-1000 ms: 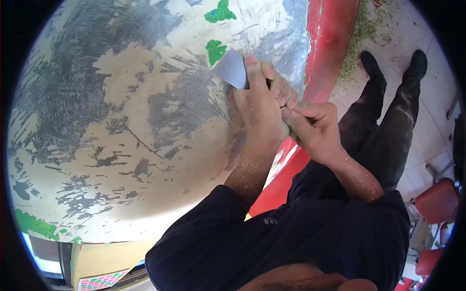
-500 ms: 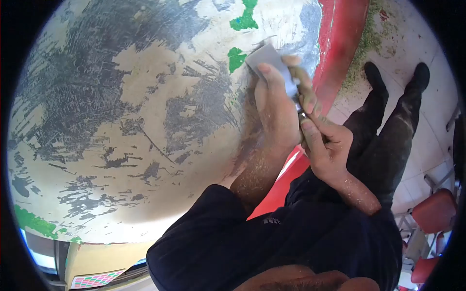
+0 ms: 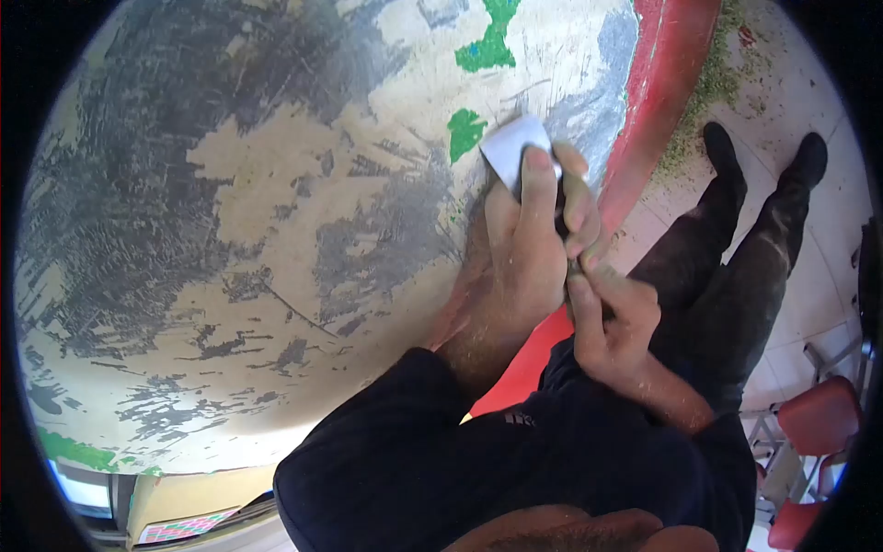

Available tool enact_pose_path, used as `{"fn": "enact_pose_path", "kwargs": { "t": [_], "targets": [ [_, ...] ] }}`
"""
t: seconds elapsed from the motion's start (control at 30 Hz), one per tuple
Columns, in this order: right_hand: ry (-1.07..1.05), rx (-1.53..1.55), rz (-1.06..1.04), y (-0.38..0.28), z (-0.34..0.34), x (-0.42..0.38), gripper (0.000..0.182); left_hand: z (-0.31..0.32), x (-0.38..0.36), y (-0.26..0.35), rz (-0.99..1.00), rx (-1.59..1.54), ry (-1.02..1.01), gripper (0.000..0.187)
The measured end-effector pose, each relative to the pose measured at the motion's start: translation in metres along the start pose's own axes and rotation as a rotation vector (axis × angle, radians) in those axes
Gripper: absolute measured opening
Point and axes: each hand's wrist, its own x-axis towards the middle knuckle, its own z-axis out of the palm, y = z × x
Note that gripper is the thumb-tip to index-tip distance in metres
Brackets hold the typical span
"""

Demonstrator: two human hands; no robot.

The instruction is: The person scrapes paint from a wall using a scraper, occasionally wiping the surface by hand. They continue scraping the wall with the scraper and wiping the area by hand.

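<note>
A flat metal scraper [image 3: 517, 147] lies against the large worn surface [image 3: 303, 175], its wide blade edge close to a small green patch [image 3: 466, 133]. My left hand [image 3: 526, 244] is wrapped round the scraper, the thumb pressed on the blade and the fingers curled at its right side. Just below, my right hand [image 3: 618, 322] pinches the narrow lower end of the tool with thumb and fingers. Most of the handle is hidden by the fingers. The surface has grey scraped areas, cream areas and bits of green.
A red band [image 3: 644, 120] runs along the right edge of the surface. Greenish debris [image 3: 717, 83] lies on the tiled floor [image 3: 791, 101] beyond. My legs stand at the right. Red chairs [image 3: 819, 419] are at the lower right, and a yellowish panel [image 3: 184, 497] is at the lower left.
Both hands and the scraper appear lower in the view, the right hand most. The left thumb is more upright on the blade. The surface has shifted slightly as the view moved.
</note>
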Motion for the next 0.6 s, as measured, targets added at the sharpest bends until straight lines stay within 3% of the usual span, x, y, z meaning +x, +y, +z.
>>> {"fn": "enact_pose_path", "kwargs": {
  "t": [0.1,0.23,0.3,0.33,0.43,0.47,0.6],
  "targets": [
    [-0.033,-0.016,0.022,0.004,-0.001,0.001,0.018,0.004,0.005,0.0,0.067,0.063,0.011,0.035],
    [0.006,-0.015,0.046,0.0,0.005,-0.009,0.013,-0.002,-0.007,-0.005,-0.034,0.004,0.048,0.032],
    [-0.063,-0.029,0.061,-0.001,0.002,0.004,0.013,0.009,0.0,0.006,0.067,0.021,0.03,0.034],
    [0.003,-0.006,0.061,-0.009,0.005,0.01,0.011,0.015,0.002,0.011,0.125,0.024,0.019,0.034],
    [0.009,-0.031,-0.125,0.003,0.006,0.003,0.019,0.008,-0.001,0.005,0.091,0.035,-0.003,0.035],
    [-0.008,-0.046,-0.087,0.007,0.004,-0.008,0.02,0.001,-0.006,-0.003,0.018,0.054,0.013,0.036],
    [0.0,-0.029,-0.064,0.007,0.007,-0.003,0.024,0.007,0.003,0.005,0.063,0.016,0.009,0.038]
  ]
}}
